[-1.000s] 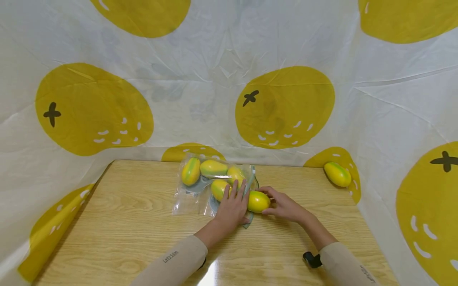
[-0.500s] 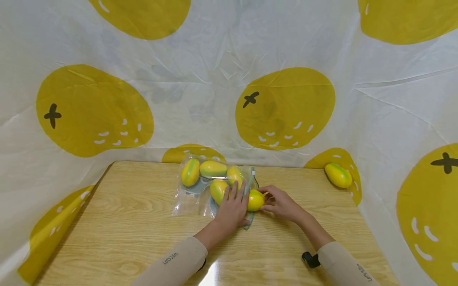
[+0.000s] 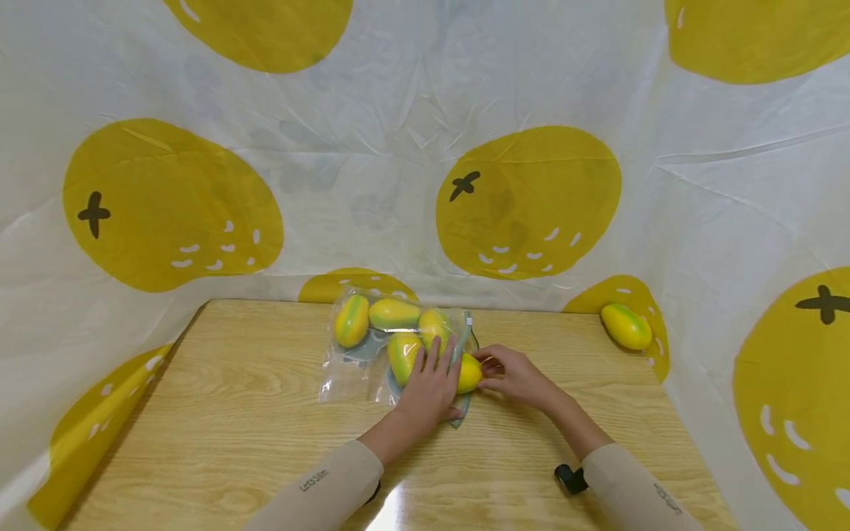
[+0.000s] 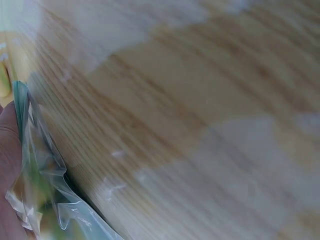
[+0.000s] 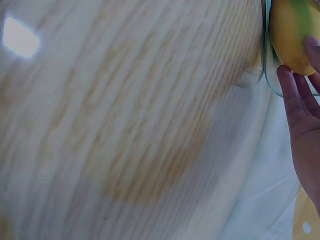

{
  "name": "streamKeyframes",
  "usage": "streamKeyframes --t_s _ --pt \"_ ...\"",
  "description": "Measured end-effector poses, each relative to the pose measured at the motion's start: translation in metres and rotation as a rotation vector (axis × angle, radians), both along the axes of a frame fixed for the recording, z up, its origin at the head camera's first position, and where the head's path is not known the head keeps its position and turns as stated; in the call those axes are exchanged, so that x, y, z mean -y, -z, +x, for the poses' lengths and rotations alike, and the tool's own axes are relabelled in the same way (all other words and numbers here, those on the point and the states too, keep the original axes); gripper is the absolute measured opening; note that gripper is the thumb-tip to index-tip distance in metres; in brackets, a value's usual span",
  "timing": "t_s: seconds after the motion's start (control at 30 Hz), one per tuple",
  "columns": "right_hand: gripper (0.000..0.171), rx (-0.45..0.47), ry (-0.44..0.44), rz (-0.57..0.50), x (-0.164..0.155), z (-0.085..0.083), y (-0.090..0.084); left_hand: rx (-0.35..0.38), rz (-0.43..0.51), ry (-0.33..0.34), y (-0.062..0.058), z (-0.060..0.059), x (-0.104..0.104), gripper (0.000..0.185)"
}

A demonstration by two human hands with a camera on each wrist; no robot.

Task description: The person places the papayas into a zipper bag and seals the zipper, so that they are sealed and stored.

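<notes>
While the clear plastic zip bag [image 3: 372,354] of yellow-green toy mangoes is pressed flat under the straight fingers of the left hand [image 3: 430,385], a loose yellow toy mango [image 3: 468,372] is pinched at the bag's mouth by the right hand [image 3: 514,376]. Everything is borne by a light wooden table [image 3: 232,413], backed by a white sheet printed with yellow fruit [image 3: 524,199]; another mango [image 3: 626,326] lies well apart. Since the earlier frames, the held mango has been pushed further under the bag's edge.

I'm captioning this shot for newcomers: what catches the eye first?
The two hands at the table's middle: the right hand pushes a yellow mango into the mouth of a clear bag, which the left hand pins flat. One lone mango sits at the far right edge, against the sheet printed with big yellow fruits.
</notes>
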State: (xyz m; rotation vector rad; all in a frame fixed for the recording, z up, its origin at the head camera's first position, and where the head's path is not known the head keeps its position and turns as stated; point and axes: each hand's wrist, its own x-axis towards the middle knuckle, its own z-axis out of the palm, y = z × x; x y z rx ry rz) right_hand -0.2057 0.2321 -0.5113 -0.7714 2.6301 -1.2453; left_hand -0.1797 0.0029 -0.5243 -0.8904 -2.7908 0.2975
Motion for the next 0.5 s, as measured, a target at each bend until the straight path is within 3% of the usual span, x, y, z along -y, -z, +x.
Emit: streamKeyframes --t_s 0.2,0.5 --pt "0.045 -0.021 -0.002 0.023 0.0069 -0.0016 -0.0021 -0.019 -0.005 0.006 0.0001 0.0003 0.0013 0.116" --pt "0.038 0.024 -0.015 0.037 0.0084 -0.0005 -0.0076 -0.02 0.016 0.009 0.0022 -0.0011 0.0024 0.119"
